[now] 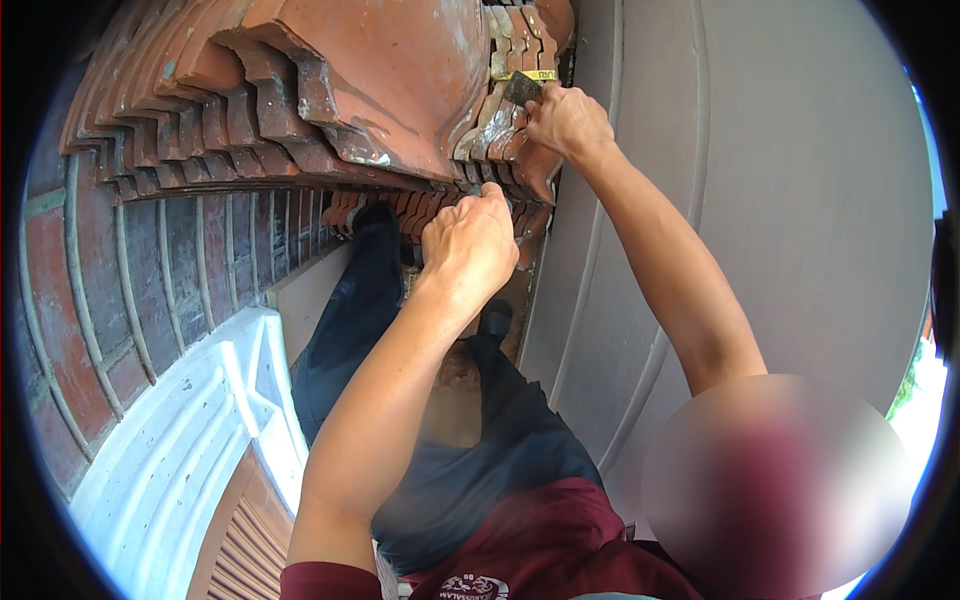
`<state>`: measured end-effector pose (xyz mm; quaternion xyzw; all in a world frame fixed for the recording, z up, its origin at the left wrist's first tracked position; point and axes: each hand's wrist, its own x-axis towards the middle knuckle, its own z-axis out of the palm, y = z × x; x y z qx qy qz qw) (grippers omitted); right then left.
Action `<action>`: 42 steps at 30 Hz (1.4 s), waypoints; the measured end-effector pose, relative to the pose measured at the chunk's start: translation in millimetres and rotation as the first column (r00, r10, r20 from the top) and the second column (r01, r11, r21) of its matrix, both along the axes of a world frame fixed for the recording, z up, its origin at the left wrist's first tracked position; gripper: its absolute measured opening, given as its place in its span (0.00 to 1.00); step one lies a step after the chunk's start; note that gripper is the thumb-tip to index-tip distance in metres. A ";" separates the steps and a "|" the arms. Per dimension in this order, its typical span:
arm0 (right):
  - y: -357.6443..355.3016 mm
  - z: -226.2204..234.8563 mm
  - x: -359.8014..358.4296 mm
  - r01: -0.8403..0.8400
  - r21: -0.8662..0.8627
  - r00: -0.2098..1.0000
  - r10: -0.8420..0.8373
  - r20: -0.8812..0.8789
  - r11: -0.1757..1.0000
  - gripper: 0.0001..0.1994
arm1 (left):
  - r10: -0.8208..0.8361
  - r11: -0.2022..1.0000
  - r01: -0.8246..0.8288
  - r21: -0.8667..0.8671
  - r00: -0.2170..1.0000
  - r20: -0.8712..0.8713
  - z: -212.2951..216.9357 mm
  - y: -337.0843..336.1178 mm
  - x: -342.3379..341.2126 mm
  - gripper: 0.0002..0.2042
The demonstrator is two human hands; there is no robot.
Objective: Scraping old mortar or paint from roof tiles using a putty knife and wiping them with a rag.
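Observation:
Stacked clay roof tiles (400, 75), orange-red with worn, paint-flecked edges, fill the upper middle. My right hand (572, 122) is closed on a small dark block-like piece (522, 88), held over a narrower stack of tiles (500, 135). Whether that piece has a handle inside the fist, I cannot tell. Nearer to me, my left hand (470, 240) is closed in a fist at the lower edge of the tiles, thumb uppermost. Whatever it grips is hidden by the fingers. A yellow strip (540, 75) lies across the tiles beside my right hand.
A smooth grey panel (800, 200) rises close on the right. To the left stand a brick wall (95, 290), white moulding (165, 460) and a brown slatted shutter (250, 530). More tiles (410, 212) lie lower down, near my dark-trousered legs (345, 320). The lower right is blurred.

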<state>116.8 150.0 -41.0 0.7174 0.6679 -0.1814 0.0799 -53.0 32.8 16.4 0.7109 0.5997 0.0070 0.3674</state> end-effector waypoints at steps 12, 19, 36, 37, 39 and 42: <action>-20.7 0.8 -7.9 -0.246 -0.120 0.969 0.249 0.006 0.962 0.20 | -0.027 0.998 0.026 -0.051 0.999 -0.016 0.2 -3.7 0.2 0.10; -14.9 5.5 -2.8 -0.106 -0.048 0.994 0.106 -0.006 0.993 0.20 | -0.045 0.997 0.041 -0.072 0.998 -0.048 6.6 -0.2 7.8 0.14; -7.0 11.1 17.6 -0.118 -0.021 0.993 0.118 0.028 0.993 0.19 | -0.048 0.999 0.048 -0.020 0.999 -0.011 -1.3 -6.9 13.2 0.09; -13.5 12.0 16.0 -0.170 -0.034 0.985 0.172 0.036 0.985 0.19 | -0.046 0.999 0.045 -0.019 0.999 -0.012 -0.9 -7.0 13.2 0.09; -15.5 7.8 16.7 -0.204 -0.016 0.979 0.205 0.024 0.979 0.19 | -0.065 0.998 0.064 -0.029 0.998 -0.021 -0.2 -7.1 12.9 0.10; -2.9 10.3 14.1 0.013 -0.011 1.000 -0.013 0.015 1.000 0.20 | -0.057 0.998 0.057 -0.027 0.998 -0.008 -4.4 -6.7 15.1 0.10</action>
